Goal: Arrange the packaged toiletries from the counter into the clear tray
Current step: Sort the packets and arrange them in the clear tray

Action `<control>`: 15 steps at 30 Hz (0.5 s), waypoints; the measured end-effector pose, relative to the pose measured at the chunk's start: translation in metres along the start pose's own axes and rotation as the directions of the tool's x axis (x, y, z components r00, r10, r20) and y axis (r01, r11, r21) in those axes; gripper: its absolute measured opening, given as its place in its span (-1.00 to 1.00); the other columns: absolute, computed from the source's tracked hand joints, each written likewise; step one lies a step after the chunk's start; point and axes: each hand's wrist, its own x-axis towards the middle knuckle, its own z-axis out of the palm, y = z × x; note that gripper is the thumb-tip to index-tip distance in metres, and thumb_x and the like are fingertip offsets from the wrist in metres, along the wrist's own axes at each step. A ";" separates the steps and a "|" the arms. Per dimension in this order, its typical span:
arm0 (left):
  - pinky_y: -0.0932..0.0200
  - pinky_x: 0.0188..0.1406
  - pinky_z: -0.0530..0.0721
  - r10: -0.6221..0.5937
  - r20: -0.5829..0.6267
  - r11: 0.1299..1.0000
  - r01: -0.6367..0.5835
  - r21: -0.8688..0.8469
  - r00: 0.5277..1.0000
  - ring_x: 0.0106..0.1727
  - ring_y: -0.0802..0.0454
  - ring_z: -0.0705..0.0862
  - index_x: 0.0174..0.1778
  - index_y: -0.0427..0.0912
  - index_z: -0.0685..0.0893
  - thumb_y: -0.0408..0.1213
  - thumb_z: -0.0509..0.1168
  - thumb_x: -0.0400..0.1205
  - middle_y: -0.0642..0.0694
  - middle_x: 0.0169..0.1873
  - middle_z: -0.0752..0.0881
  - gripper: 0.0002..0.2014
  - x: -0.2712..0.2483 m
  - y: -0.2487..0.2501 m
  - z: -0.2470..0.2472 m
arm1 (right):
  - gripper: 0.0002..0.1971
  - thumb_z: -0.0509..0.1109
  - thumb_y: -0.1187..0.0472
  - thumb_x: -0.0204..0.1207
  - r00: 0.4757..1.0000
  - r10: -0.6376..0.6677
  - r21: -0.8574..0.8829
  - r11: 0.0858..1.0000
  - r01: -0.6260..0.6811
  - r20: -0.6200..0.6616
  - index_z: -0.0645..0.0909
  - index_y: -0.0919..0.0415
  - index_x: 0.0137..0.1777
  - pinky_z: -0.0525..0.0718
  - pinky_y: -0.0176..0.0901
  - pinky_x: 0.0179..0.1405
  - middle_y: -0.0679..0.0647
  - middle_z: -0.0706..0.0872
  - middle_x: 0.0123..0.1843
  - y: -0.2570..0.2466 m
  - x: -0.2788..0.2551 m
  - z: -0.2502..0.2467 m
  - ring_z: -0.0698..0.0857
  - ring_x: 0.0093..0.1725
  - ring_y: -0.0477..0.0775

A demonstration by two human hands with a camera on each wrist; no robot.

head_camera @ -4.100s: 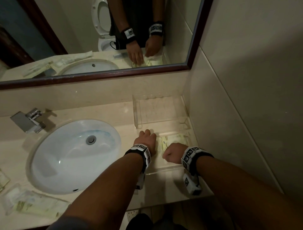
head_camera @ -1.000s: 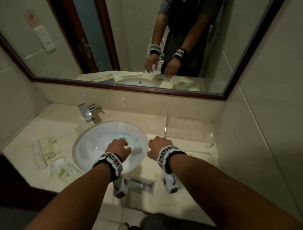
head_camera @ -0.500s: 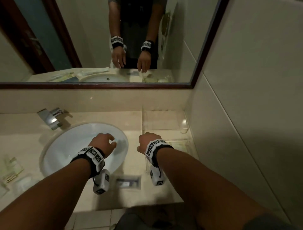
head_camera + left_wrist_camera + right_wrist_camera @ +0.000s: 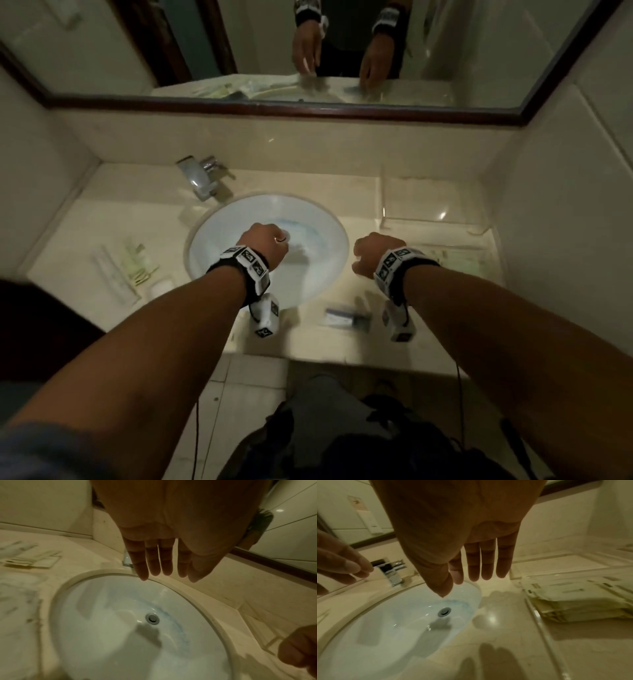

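My left hand hangs over the sink, my right hand over the desk; both grips wide, empty. Packets lie left; the clear tray at right holds others.

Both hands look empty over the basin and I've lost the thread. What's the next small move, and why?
Probably the left hand reaches left to the packets lying beside the sink. Both it and the right hand hold nothing, and the clear tray already holds some sachets.
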 end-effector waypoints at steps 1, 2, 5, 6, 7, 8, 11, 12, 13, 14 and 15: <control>0.01 0.18 0.66 -0.023 -0.005 1.000 0.023 -0.007 1.000 0.24 -0.21 0.68 0.28 -0.05 0.72 -0.08 0.30 0.63 -0.19 0.28 0.68 -0.67 -0.002 -0.010 0.000 | -0.59 0.32 -0.12 0.53 0.999 -0.033 -0.013 0.999 0.033 0.010 0.64 0.01 0.31 0.70 0.03 0.09 0.06 0.69 0.26 -0.010 0.002 0.000 0.72 0.15 0.19; 0.01 0.20 0.66 -0.055 -0.008 0.998 0.055 -0.019 0.998 0.25 -0.19 0.67 0.30 -0.03 0.70 -0.05 0.30 0.62 -0.17 0.30 0.67 -0.65 -0.005 -0.023 -0.001 | -0.58 0.33 -0.12 0.55 0.997 -0.069 -0.026 0.997 0.069 0.022 0.63 0.01 0.34 0.70 0.06 0.16 0.06 0.68 0.29 -0.021 0.007 0.000 0.71 0.20 0.19; 0.02 0.23 0.64 -0.143 -0.002 0.989 0.143 -0.048 0.990 0.27 -0.16 0.65 0.30 -0.01 0.68 -0.04 0.29 0.61 -0.13 0.32 0.64 -0.65 -0.015 -0.053 -0.006 | -0.55 0.39 -0.13 0.57 0.979 -0.173 -0.066 0.981 0.181 0.110 0.60 0.03 0.39 0.67 0.06 0.26 0.03 0.66 0.35 -0.047 0.015 0.002 0.67 0.29 0.14; 0.02 0.23 0.64 -0.174 -0.001 0.983 0.173 -0.060 0.985 0.28 -0.16 0.65 0.30 -0.02 0.68 -0.05 0.28 0.62 -0.13 0.33 0.65 -0.65 -0.019 -0.062 -0.007 | -0.54 0.40 -0.13 0.57 0.967 -0.207 -0.083 0.972 0.221 0.147 0.59 0.05 0.39 0.66 0.05 0.27 0.03 0.66 0.36 -0.056 0.017 0.004 0.66 0.30 0.14; 0.02 0.24 0.64 -0.208 -0.004 0.976 0.207 -0.070 0.978 0.29 -0.17 0.65 0.31 -0.02 0.68 -0.07 0.28 0.62 -0.13 0.34 0.65 -0.65 -0.024 -0.074 -0.009 | -0.53 0.41 -0.12 0.56 0.954 -0.240 -0.104 0.960 0.261 0.179 0.59 0.07 0.40 0.65 0.04 0.27 0.04 0.66 0.36 -0.065 0.020 0.005 0.66 0.31 0.14; 0.01 0.25 0.63 -0.238 -0.006 0.969 0.237 -0.075 0.971 0.30 -0.17 0.65 0.31 -0.03 0.68 -0.08 0.27 0.63 -0.13 0.35 0.65 -0.65 -0.028 -0.083 -0.009 | -0.52 0.42 -0.11 0.56 0.945 -0.260 -0.118 0.951 0.287 0.200 0.59 0.08 0.40 0.65 0.03 0.28 0.05 0.66 0.37 -0.071 0.023 0.008 0.66 0.31 0.14; 0.02 0.27 0.61 -0.336 0.003 0.938 0.335 -0.086 0.942 0.32 -0.17 0.64 0.34 -0.03 0.66 -0.11 0.25 0.64 -0.13 0.37 0.65 -0.65 -0.042 -0.111 -0.007 | -0.47 0.46 -0.10 0.55 0.918 -0.311 -0.116 0.931 0.347 0.248 0.54 0.09 0.46 0.60 0.03 0.34 0.04 0.63 0.42 -0.090 0.029 0.014 0.62 0.37 0.15; 0.02 0.27 0.61 -0.368 0.010 0.926 0.367 -0.093 0.930 0.32 -0.17 0.64 0.35 -0.04 0.65 -0.12 0.25 0.64 -0.13 0.37 0.65 -0.64 -0.048 -0.119 -0.006 | -0.44 0.48 -0.09 0.53 0.909 -0.326 -0.109 0.925 0.363 0.261 0.53 0.08 0.48 0.59 0.01 0.34 0.04 0.61 0.44 -0.096 0.031 0.015 0.61 0.39 0.15; 0.03 0.25 0.62 -0.394 0.016 0.914 0.394 -0.097 0.919 0.31 -0.17 0.65 0.35 -0.04 0.65 -0.12 0.25 0.64 -0.13 0.37 0.64 -0.64 -0.053 -0.124 -0.004 | -0.42 0.50 -0.09 0.52 0.901 -0.337 -0.101 0.922 0.375 0.274 0.52 0.07 0.50 0.57 -0.03 0.32 0.03 0.60 0.45 -0.100 0.032 0.016 0.60 0.40 0.15; 0.04 0.23 0.62 -0.420 0.019 0.902 0.419 -0.101 0.907 0.31 -0.17 0.65 0.36 -0.04 0.64 -0.13 0.25 0.63 -0.13 0.38 0.64 -0.63 -0.059 -0.129 -0.003 | -0.40 0.53 -0.08 0.50 0.893 -0.347 -0.100 0.916 0.388 0.288 0.51 0.05 0.51 0.55 -0.05 0.28 0.03 0.60 0.45 -0.105 0.033 0.018 0.59 0.41 0.14; 0.05 0.23 0.61 -0.437 0.024 0.894 0.437 -0.102 0.899 0.31 -0.17 0.64 0.37 -0.04 0.64 -0.13 0.25 0.63 -0.14 0.38 0.64 -0.63 -0.065 -0.131 0.000 | -0.39 0.54 -0.07 0.49 0.885 -0.353 -0.102 0.912 0.398 0.304 0.50 0.04 0.51 0.53 -0.07 0.24 0.02 0.60 0.45 -0.107 0.034 0.020 0.59 0.40 0.14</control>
